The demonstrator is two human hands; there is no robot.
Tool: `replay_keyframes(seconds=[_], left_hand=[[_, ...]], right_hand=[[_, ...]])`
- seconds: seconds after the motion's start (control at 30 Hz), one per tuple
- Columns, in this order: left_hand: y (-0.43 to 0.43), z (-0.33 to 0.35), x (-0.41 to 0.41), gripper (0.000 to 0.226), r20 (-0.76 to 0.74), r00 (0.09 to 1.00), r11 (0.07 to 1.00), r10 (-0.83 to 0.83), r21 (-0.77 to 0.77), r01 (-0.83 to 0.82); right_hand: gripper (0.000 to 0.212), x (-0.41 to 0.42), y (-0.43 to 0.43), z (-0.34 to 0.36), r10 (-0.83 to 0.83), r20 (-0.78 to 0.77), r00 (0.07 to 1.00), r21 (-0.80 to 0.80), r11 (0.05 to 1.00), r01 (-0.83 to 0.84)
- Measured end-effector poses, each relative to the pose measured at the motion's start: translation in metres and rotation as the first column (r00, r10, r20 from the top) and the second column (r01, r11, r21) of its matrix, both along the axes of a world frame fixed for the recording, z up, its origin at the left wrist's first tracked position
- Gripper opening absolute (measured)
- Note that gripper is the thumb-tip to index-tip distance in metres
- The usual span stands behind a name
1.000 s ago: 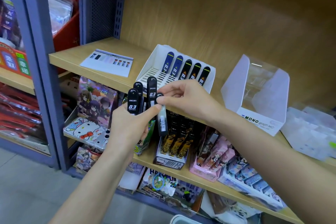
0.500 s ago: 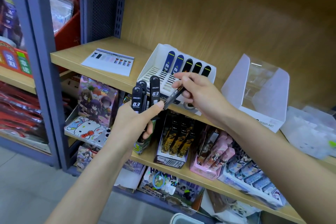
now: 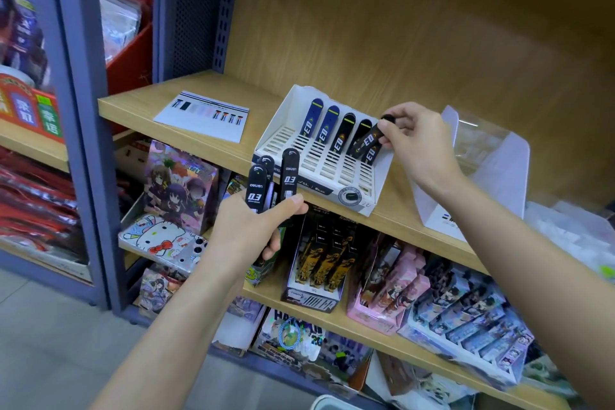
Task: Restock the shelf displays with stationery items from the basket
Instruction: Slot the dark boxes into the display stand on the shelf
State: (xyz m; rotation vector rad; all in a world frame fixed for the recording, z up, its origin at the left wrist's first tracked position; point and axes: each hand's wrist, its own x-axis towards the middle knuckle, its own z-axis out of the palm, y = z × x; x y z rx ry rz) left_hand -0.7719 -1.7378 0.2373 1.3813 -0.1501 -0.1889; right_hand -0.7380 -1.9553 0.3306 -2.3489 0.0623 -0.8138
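trouble, seen from the head view, sat mostly at the tray's right-most column. your right hand (image 3: 416, 140) pinched the cap end of a black lead case (image 3: 367, 140) between thumb and fingertips. the case hung tilted over the white slotted tray (image 3: 286, 140), right by a case already standing there; i could not tell whether the two touched. pushed down at that slant, i judge it could have caught on a slat or knocked its neighbour. nothing braced the light tray on the upper shelf (image 3: 139, 103), so it might have slid back. the seated cases (image 3: 346, 130) leaned in a row along the tray's back, and one nudge could have tipped several.

the second hazard was your bundle. your left hand (image 3: 253, 226) gripped a few spare cases (image 3: 289, 180) upright, thumb pressed across their fronts and fingers curled behind, just in front of the tray's front edge. a slackened thumb could have let one drop toward the lower shelf.

your right wrist was cocked upward, with the forearm reaching in from the lower right. the left forearm rose from the lower left. the basket was not clearly in view.
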Motion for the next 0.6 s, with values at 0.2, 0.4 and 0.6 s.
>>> replay_keyframes(seconds=[0.2, 0.4, 0.6], left_hand=[[0.002, 0.002, -0.001, 0.024, -0.028, 0.999, 0.999, -0.029, 0.027, 0.03], [0.001, 0.001, -0.001, 0.023, -0.009, 0.999, 0.998, -0.046, 0.046, 0.046], [0.0, 0.0, 0.0, 0.023, -0.032, 0.998, 0.998, -0.053, 0.043, 0.054]], right_hand=[[0.006, 0.012, -0.001, -0.001, 0.013, -0.036, 0.999, -0.132, 0.991, -0.017], [0.013, 0.015, -0.001, 0.01, -0.032, -0.046, 0.998, -0.313, 0.95, 0.016], [0.013, 0.014, -0.01, 0.016, 0.007, -0.138, 0.99, -0.282, 0.958, -0.046]])
